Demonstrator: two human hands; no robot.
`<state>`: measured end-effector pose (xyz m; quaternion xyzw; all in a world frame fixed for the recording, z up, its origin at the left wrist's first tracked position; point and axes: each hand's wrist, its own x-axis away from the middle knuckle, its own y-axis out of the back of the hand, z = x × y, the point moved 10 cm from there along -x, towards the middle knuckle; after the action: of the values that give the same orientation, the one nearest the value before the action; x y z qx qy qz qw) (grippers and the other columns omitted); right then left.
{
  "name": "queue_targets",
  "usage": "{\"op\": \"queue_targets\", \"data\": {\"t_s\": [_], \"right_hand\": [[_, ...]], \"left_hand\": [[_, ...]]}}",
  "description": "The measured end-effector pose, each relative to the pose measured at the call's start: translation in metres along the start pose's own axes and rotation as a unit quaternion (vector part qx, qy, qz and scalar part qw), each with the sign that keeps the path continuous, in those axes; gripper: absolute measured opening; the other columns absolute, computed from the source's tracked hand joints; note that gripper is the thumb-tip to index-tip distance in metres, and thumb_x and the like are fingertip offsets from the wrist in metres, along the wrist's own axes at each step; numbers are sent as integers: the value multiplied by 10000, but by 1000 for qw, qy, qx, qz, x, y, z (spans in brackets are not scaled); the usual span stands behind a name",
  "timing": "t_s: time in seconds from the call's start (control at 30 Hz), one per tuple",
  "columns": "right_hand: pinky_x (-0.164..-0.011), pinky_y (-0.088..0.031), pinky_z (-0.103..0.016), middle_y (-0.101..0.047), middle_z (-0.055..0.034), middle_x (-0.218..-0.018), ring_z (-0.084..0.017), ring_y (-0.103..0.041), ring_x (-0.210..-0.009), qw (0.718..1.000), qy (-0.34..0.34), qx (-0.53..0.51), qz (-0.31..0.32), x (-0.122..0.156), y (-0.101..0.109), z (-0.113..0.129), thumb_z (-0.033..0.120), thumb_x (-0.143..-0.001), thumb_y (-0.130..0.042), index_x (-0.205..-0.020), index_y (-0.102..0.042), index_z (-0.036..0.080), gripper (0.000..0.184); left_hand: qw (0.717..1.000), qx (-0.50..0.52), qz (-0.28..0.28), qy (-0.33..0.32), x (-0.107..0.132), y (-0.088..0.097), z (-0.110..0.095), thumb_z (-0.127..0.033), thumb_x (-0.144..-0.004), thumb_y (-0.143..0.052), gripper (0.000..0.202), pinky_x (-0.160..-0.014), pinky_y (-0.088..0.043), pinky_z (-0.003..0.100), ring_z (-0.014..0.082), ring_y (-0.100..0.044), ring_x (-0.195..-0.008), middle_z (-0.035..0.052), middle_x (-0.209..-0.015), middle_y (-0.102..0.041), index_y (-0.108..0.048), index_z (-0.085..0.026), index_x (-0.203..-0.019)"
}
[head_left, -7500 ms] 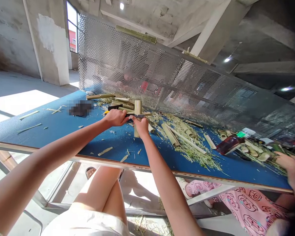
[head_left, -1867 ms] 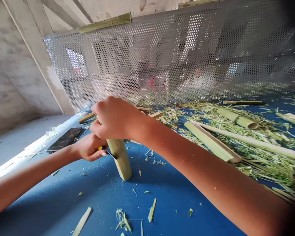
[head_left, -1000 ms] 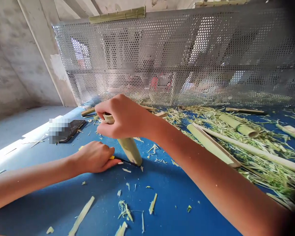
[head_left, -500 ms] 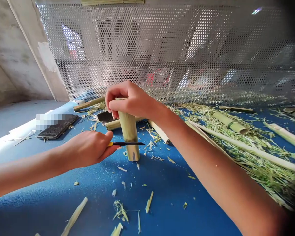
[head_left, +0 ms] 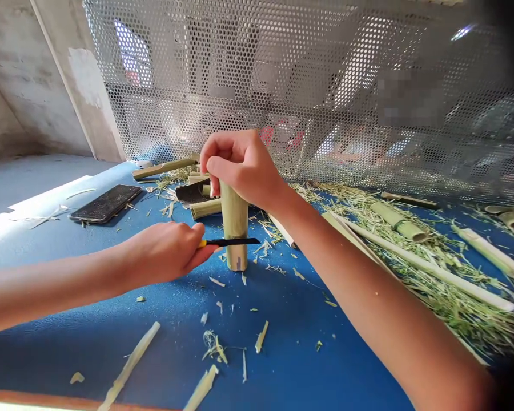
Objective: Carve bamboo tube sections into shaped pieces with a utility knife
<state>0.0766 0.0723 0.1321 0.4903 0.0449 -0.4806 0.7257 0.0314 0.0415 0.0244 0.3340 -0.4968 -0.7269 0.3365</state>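
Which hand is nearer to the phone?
Left. The left hand is right of the phone, toward the viewer; the right hand is farther right, holding the bamboo tube.

The upright, tubular bamboo piece [head_left: 235, 211] below the right hand [head_left: 243, 165] is pale yellow-green, with a greyish-purple mark [head_left: 239, 264] near its foot. The slim, black-bladed knife [head_left: 240, 242] in the left hand [head_left: 175, 248] shows a bit of yellow handle [head_left: 203, 243]. Beneath both hands, the flat blue surface [head_left: 291, 354] is flecked with cream and pale-green shavings [head_left: 262, 337]. Beyond the left hand, a slab-shaped, rectangular phone [head_left: 107, 204] is black. Right of the right hand, a loose heap of thin shreds [head_left: 466, 317] mixes straw-yellow and green. Behind the right hand, a grey metal sheet [head_left: 223, 63] is patterned with round holes.
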Motion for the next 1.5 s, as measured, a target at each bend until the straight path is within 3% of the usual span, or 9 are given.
{"op": "queue_targets", "data": {"t_s": [0.37,0.53,0.63,0.87,1.07,1.37,1.5], "right_hand": [[-571,-430,-227,-568,-4,-695,-111,-561,-642,1000,15,18,6,3,-1,5,184,-789,-422,-785,-566,162,146],[-594,-443,-238,-538,13,-649,-104,-561,-620,999,35,-32,1,1,-2,6,174,-767,-433,-709,-531,162,114],[-581,-454,-238,-509,27,-602,-100,-555,-585,996,55,-75,-8,-3,-1,2,160,-753,-438,-664,-497,168,107],[-499,-456,-192,-468,65,-505,-68,-520,-494,988,69,-136,-21,-7,0,-2,129,-736,-446,-611,-466,184,138],[-424,-411,-203,-452,64,-464,-72,-514,-426,977,85,-196,-24,-6,3,4,72,-699,-466,-537,-449,186,199],[-435,-432,-200,-474,49,-502,-79,-508,-435,981,71,-175,-32,-6,4,0,142,-745,-513,-522,-425,218,251],[-452,-442,-217,-473,49,-494,-94,-498,-431,983,51,-172,-35,-6,6,-8,158,-761,-506,-528,-407,227,263]], "left_hand": [[1000,-12,27,-5,4,-6,-7,-464,-943,-229,460,-401,-124,282,182,-529,-415,41,-495,-525,-513,-132,-798],[995,-54,40,-72,7,-24,-23,-459,-944,-225,507,-408,-79,290,185,-532,-398,59,-463,-534,-540,-146,-700],[995,-51,45,-76,9,-27,-20,-466,-942,-229,479,-403,-76,280,162,-498,-372,32,-451,-526,-526,-166,-714],[997,-35,-67,-3,8,16,11,-595,-894,-32,606,-417,-106,256,137,-372,-332,-13,-420,-440,-456,-209,-701],[993,-46,-110,24,9,28,18,-620,-870,19,644,-420,-120,250,127,-332,-343,-16,-428,-408,-450,-212,-700],[999,-30,-32,30,1,1,18,-638,-812,149,741,-440,-95,259,125,-225,-370,-25,-445,-311,-445,-207,-708],[999,-7,12,36,-6,-10,17,-621,-865,5,643,-451,-101,260,128,-229,-395,-20,-484,-329,-466,-201,-741]]}}
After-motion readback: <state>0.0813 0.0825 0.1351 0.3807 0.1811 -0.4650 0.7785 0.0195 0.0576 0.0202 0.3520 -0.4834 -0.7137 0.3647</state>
